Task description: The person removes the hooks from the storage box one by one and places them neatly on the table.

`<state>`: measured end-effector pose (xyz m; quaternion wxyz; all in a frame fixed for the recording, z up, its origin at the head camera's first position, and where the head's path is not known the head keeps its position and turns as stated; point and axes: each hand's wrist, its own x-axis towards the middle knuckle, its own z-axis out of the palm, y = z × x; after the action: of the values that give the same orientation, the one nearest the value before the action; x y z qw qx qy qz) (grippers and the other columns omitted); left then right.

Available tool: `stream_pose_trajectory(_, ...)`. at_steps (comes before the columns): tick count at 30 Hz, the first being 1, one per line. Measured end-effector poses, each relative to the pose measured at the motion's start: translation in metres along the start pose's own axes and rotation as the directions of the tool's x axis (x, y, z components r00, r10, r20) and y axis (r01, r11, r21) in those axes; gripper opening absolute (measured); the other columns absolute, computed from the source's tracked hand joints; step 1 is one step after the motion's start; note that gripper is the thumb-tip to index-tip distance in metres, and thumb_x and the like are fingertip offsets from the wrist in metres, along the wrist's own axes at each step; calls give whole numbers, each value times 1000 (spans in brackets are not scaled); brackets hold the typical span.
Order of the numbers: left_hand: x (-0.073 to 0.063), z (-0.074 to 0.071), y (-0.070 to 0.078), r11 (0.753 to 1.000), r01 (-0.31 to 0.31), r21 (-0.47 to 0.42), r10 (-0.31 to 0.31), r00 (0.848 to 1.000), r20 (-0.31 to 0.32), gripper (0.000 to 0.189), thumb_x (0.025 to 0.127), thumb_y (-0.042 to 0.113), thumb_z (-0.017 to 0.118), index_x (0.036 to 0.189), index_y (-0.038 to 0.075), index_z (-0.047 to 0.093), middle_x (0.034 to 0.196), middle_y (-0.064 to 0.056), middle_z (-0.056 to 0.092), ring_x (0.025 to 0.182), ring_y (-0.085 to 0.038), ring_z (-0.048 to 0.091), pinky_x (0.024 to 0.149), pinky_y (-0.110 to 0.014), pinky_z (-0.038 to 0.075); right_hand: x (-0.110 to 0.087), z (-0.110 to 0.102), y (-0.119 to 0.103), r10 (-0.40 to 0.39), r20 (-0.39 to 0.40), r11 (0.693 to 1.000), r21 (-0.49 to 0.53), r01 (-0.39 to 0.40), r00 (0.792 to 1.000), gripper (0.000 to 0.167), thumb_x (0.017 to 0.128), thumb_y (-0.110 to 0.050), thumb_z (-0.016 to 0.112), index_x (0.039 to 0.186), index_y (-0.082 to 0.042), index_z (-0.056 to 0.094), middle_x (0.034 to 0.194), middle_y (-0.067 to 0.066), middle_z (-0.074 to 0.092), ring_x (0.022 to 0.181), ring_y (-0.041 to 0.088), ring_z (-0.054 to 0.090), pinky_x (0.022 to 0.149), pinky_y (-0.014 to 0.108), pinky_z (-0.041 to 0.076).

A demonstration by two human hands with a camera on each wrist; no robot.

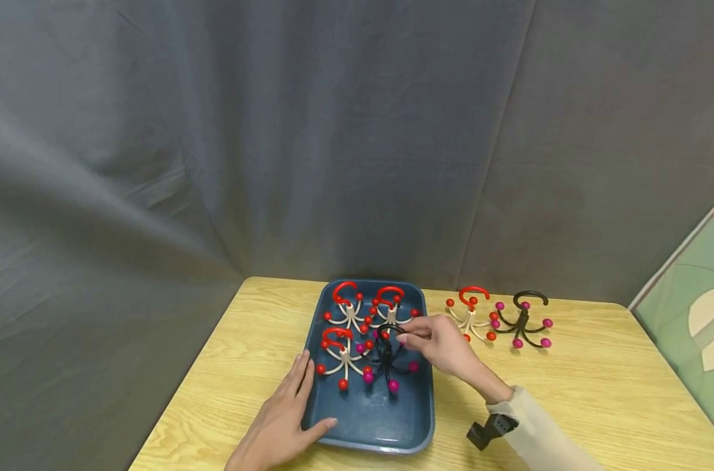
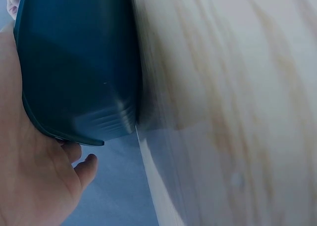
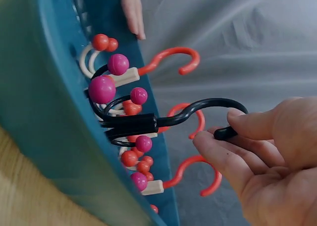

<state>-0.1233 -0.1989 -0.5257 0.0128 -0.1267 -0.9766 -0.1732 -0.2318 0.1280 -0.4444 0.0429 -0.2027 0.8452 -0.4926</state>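
Note:
My right hand [image 1: 447, 345] pinches the curved hook of a black multi-arm hanger [image 1: 387, 353] between thumb and fingers. That hanger has magenta balls on its arm tips and stands upright in a dark blue tray [image 1: 380, 422]. In the right wrist view the thumb lies on the hook's end, and the black hanger's stem [image 3: 133, 123] sits among the other hangers. Three white hangers with red hooks and red balls stand around it, one of them a white hanger [image 1: 345, 358] to its left. My left hand [image 1: 281, 411] rests along the tray's left rim, fingers extended.
On the wooden table [image 1: 215, 366], right of the tray, stand another white-and-red hanger [image 1: 471, 320] and a second black hanger [image 1: 522, 322]. A grey curtain [image 1: 357, 144] hangs behind the table. A patterned panel [image 1: 698, 327] borders the right side.

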Motion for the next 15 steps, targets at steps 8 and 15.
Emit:
stream_pose_trajectory(8,0,1,-1,1000,-6,-2,6,1000,-7,109,92,78,58,167,7,25,180,-5,10,165,-29,19,125,-50,40,-6,-24,-9,-18,-3,998,62,18,1000,27,96,-12,76,119,2,77,106,20,81,97,26,81,84,33,65)
stream_pose_trajectory(15,1,1,0,1000,7,-12,-7,1000,5,109,91,79,58,168,8,24,180,-4,8,166,-29,18,125,-51,40,-14,-48,-20,-3,-46,999,54,5,999,31,96,-22,77,122,-5,78,107,12,82,96,15,81,88,20,61)
